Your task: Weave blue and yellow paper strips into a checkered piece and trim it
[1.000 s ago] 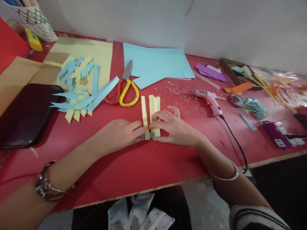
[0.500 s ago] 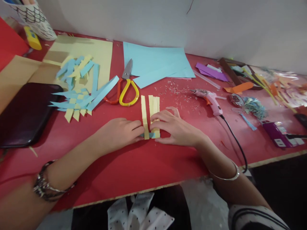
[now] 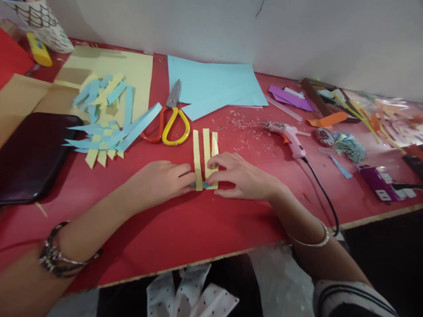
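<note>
Loosely half-open, the right hand (image 3: 243, 178) touches yellow strips (image 3: 206, 149); the bunched left hand (image 3: 163, 179) perhaps pinches a blue strip (image 3: 205, 185). Table edge (image 3: 185, 265) lies well below both.

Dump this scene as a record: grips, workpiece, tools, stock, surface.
left grip: fingertips at the left end of a short light-blue paper strip
right grip: fingers over the right-hand side of several narrow pale-yellow paper strips
workpiece: leftmost yellow strip crosses over the blue strip
tools: metal scissors with red and yellow handles; pink plastic glue gun
stock: flat light-blue paper sheet, behind the glue gun and scissors
surface: glossy red tabletop
</note>
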The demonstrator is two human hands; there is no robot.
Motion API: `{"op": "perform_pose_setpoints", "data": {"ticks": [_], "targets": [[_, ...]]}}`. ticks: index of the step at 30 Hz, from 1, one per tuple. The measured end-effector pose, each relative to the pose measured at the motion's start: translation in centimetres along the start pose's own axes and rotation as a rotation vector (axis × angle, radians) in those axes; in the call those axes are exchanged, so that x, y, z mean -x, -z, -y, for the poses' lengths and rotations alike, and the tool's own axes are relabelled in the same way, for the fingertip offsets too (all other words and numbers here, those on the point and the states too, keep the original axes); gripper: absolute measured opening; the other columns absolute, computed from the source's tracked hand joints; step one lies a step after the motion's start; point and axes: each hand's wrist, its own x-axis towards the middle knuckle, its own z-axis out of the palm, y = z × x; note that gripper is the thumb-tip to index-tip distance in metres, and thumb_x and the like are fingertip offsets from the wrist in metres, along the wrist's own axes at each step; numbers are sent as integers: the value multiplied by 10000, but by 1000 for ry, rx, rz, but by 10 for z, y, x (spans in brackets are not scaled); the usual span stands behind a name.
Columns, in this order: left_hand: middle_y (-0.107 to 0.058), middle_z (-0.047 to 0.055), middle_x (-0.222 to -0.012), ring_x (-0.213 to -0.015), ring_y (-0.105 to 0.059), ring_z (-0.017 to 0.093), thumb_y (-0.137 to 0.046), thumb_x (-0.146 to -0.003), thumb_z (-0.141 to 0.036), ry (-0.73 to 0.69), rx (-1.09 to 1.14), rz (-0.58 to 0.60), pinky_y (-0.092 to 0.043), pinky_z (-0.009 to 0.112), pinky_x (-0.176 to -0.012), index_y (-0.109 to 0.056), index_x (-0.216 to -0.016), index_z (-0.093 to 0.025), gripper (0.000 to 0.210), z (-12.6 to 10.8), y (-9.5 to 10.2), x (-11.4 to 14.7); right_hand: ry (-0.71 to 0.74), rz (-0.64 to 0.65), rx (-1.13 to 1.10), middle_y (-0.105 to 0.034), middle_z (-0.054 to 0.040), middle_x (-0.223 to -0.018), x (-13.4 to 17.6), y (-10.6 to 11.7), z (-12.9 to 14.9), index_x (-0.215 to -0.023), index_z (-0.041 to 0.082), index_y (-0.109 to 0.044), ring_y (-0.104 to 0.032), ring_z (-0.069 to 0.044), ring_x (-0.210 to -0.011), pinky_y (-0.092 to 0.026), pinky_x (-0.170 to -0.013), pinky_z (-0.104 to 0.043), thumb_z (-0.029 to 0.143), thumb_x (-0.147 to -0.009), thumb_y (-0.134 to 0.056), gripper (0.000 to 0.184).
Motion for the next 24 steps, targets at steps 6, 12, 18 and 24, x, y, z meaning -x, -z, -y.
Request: {"op": "perform_pose_setpoints", "data": {"ticks": [6, 12, 18, 24], "targets": [[-566, 0, -637, -497, -516, 125, -385, -902, -259, 19, -9, 63, -334, 249, -463, -586, -772, -195, 248, -1, 2, -1, 3, 2, -9, -484, -82, -1060, -1, 0, 1, -848, 200, -622, -446, -177, -953, -323, -849, -331, 271, -842, -498, 143], [-551, -2, -616, -490, -511, 122, -357, -913, -249, 10, -10, 46, -335, 252, -458, -594, -796, -201, 269, -1, 1, -1, -63, -17, 7, -511, -72, -1055, -3, -3, 3, -853, 191, -585, -455, -180, -956, -279, -851, -340, 292, -818, -529, 120], [-547, -1, -613, -477, -499, 132, -354, -914, -230, -8, 6, -10, -328, 261, -451, -600, -815, -194, 267, 0, 0, 0, -107, -35, 27, -544, -54, -1050, -4, -4, 5, -918, 196, -561, -489, -168, -944, -218, -869, -357, 295, -827, -505, 146], [-539, 4, -626, -508, -502, 127, -342, -918, -236, -4, 18, -31, -321, 249, -466, -602, -769, -187, 304, -1, -1, -1, -150, -105, 60, -546, -66, -1177, -3, -3, 4, -989, 207, -572, -458, -194, -1048, -228, -864, -365, 251, -883, -405, 203]]}}
